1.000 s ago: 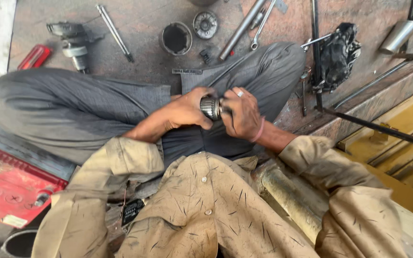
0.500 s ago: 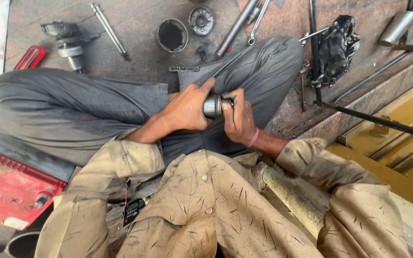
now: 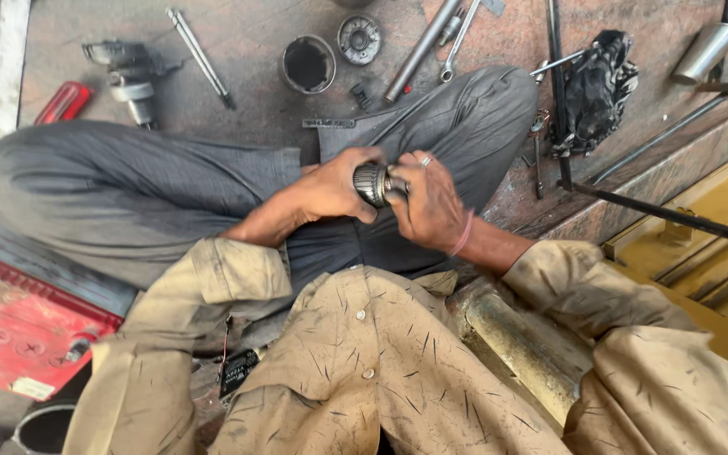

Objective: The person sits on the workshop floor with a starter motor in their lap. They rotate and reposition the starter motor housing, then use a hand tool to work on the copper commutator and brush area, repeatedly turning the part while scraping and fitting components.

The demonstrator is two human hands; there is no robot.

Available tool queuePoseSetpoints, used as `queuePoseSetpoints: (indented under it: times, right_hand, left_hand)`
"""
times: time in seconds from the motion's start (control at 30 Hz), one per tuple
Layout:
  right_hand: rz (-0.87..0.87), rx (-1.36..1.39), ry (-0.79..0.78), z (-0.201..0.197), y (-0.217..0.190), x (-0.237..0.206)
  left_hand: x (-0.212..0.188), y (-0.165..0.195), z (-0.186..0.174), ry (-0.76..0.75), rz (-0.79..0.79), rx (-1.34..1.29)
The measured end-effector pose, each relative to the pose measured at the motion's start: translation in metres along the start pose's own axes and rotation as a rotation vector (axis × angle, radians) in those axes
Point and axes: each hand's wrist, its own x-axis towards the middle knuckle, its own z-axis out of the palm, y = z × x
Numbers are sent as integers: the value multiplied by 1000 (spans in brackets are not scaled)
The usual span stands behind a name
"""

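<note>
- Currently, the left hand (image 3: 330, 190) is wrapped around a small round toothed metal part (image 3: 372, 183), fingers curled over its near side and pressed close together, thumb lying across the top.
- The right hand (image 3: 427, 202) meets the same part from the opposite side; its fingers are bent and bunched against the part's end, with a ring visible on one finger and a pink band at the wrist.
- The metal part sits between the fingertips of both hands, held above the crossed legs in grey trousers (image 3: 153, 194); only its ridged middle shows, the rest being covered by the fingers.
- Beyond the fingers of both hands, on the stone floor, lie a dark open cylinder (image 3: 307, 64), a round geared disc (image 3: 359, 39) and a long steel bar (image 3: 421, 49) with a spanner (image 3: 458, 42) beside it.
- Well out past the left-hand knuckles stand a grey power tool (image 3: 128, 72), a thin metal rod (image 3: 200, 55) and a red handle (image 3: 62, 102).
- Out past the right-hand fingers rests a black greasy assembly (image 3: 597, 91), apart from both hands.
- Behind the left wrist, near the elbow, lies a red flat case (image 3: 10, 333).
</note>
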Motion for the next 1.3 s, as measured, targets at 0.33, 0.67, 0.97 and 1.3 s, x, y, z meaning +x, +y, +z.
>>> queuePoseSetpoints:
  times: [0.33,0.67,0.97,1.3]
  right_hand:
    - [371,124,24,30,16,-5]
    - [880,403,-22,17,1,32]
    - [-263,-97,-74,-26,12,23]
    - [147,-388,188,53,7,12]
  left_hand:
    - [-6,10,1,283,13,439]
    - [-5,45,-26,315,211,477]
    - [-8,37,-20,-33,317,175]
    - [-8,14,-13,463,421,899]
